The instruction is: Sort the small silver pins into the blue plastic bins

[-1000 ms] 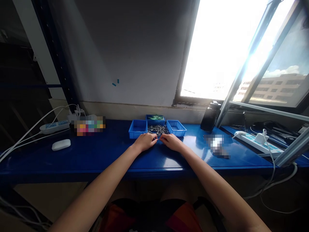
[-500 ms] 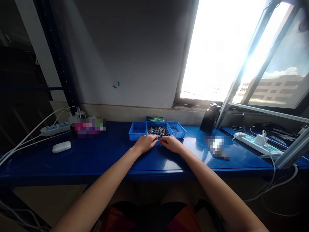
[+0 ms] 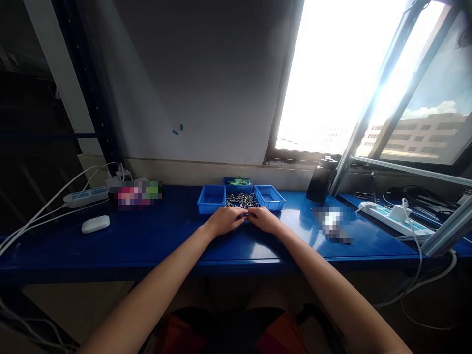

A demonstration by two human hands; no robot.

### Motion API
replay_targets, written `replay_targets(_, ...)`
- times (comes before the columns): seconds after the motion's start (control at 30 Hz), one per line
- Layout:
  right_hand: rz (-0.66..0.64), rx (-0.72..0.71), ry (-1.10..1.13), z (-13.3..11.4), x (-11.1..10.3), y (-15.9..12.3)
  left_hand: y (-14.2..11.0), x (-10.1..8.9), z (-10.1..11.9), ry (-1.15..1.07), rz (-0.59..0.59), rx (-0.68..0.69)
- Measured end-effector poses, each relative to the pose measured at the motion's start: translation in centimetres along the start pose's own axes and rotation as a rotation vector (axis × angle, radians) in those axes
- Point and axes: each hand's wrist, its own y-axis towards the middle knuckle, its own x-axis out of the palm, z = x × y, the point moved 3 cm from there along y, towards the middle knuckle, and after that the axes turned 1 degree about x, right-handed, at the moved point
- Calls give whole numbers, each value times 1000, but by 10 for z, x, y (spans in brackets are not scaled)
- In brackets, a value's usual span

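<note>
Many dark pieces point(image 3: 241, 200) seem left, heaped before the rear blue bin point(image 3: 237, 189), with left hand point(image 3: 227, 220) and right hand point(image 3: 262, 218) farther before it; I cannot tell what is done or whether either grip is clamped.

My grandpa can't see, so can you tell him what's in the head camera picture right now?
A person's left hand and right hand are fingertip-close at a blue table, before a pile of small, shiny dark pieces. Blue plastic bins stand left, right and behind the pile, the rear one holding something green; a black bottle stands farther right.
</note>
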Motion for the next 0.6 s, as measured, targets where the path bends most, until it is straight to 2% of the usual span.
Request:
replay_targets(0.2, -49, 58, 165, -1, 0, 0, 0, 3, -3, 36, 3, 29)
replay_targets(0.4, -46, 90, 192, -2, 0, 0, 0, 1, -3, 60, 3, 19)
replay_targets(0.6, -34, 94, 151, 4, 0, 1, 1, 1, -11, 78, 4, -128)
